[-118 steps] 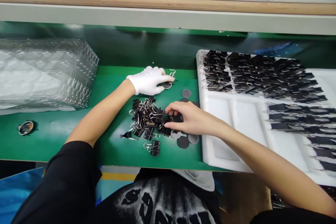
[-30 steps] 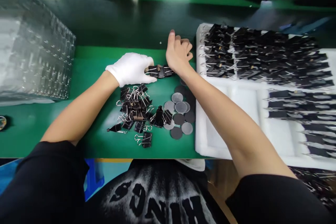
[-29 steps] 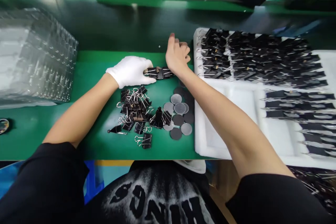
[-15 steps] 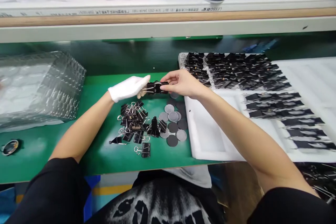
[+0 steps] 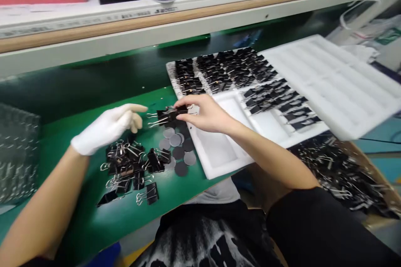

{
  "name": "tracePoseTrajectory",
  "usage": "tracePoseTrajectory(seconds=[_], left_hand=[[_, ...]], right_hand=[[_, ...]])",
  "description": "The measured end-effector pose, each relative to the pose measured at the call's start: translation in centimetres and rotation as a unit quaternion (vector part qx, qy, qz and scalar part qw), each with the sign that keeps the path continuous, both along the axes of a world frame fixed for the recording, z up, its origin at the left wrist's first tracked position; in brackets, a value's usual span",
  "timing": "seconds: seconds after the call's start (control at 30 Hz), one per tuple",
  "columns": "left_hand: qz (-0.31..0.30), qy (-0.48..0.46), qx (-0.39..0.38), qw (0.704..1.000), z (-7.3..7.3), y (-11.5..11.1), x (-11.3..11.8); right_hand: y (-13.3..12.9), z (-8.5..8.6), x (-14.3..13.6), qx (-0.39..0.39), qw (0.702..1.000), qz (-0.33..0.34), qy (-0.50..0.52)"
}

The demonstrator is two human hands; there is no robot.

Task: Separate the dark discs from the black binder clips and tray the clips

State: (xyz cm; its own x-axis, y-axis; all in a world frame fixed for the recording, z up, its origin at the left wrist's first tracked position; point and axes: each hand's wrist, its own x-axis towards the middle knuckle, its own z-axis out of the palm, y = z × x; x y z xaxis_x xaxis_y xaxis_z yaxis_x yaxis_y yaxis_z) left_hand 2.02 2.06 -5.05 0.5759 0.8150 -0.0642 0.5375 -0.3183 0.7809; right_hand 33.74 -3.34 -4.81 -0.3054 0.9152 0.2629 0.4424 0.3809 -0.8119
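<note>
Right hand (image 5: 188,110) pinches joined clips (image 5: 163,117) | left hand (image 5: 111,126) half-spread, empty | tray (image 5: 216,152) part-filled | loose clips (image 5: 124,162) remain, 8 o'clock

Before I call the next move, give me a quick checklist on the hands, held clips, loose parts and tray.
1. Right hand gripping the held clips: ok.
2. Left gloved hand free: ok, nothing seen in it.
3. Parts of the held clips well aligned: cannot tell, blurred and partly behind fingers.
4. Loose clips separated: not ok, most are heaped together.
5. Loose discs laid singly: not ok, some overlap.
6. Near white tray beside the discs: ok.
</note>
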Motion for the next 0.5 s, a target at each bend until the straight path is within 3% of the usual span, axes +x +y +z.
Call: tracePoseTrajectory(seconds=[0.1, 0.23, 0.37, 0.5], left_hand=[[0.051, -0.015, 0.0, 0.999, -1.6, 1.9, -1.5], [0.113, -0.012, -0.025, 0.993, -3.4, 3.2, -2.6], [0.143, -0.011, -0.041, 0.989, -3.7, 3.1, -2.4], [0.153, 0.001, -0.034, 0.988, -2.9, 2.6, -1.4]], right_hand=[[-3.0, 2.3, 7.2, 0.072, 0.994, -0.044, -0.064], [-7.2, 4.4, 17.4, 0.094, 0.969, -0.113, -0.197], [-10.3, 2.9, 23.7, 0.022, 0.926, -0.17, -0.335], [-11.0, 0.1, 25.8, 0.013, 0.903, -0.203, -0.378]])
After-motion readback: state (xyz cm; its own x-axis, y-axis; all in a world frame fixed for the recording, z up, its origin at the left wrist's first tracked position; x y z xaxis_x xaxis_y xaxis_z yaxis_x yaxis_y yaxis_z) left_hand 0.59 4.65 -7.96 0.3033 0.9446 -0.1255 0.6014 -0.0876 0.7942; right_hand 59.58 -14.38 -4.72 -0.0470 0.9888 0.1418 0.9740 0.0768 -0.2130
